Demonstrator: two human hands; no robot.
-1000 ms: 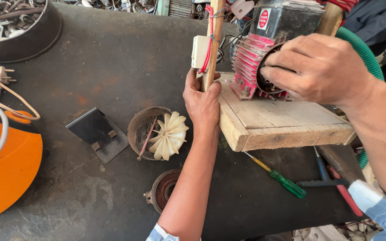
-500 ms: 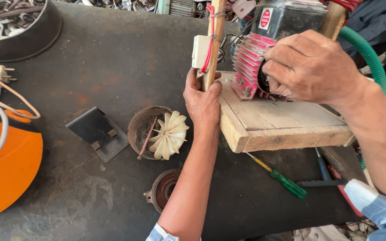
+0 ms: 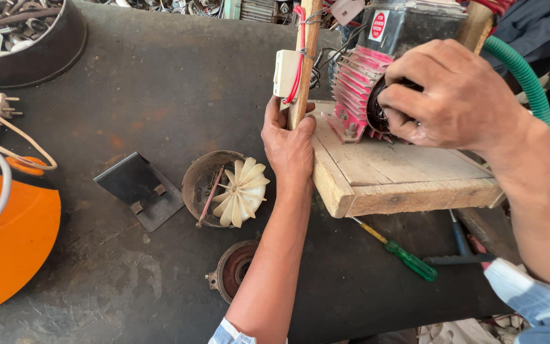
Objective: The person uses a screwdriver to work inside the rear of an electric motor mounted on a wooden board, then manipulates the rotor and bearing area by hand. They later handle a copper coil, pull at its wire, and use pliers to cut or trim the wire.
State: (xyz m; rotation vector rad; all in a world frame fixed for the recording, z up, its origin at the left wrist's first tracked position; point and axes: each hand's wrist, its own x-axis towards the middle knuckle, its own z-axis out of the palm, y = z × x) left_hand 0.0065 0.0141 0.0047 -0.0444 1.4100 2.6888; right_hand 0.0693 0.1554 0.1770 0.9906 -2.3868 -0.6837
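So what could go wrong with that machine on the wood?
The right hand wraps the end of the red-finned motor; if it spins or is hot, the fingers might get hurt. The wooden board juts over the green screwdriver, so it could tip if the left hand lets go of the upright stick. Red wires run near that hand.

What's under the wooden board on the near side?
A green-handled screwdriver pokes out from beneath the wooden board, beside a dark blue tool. The board hides the screwdriver's tip and whatever lies further under.
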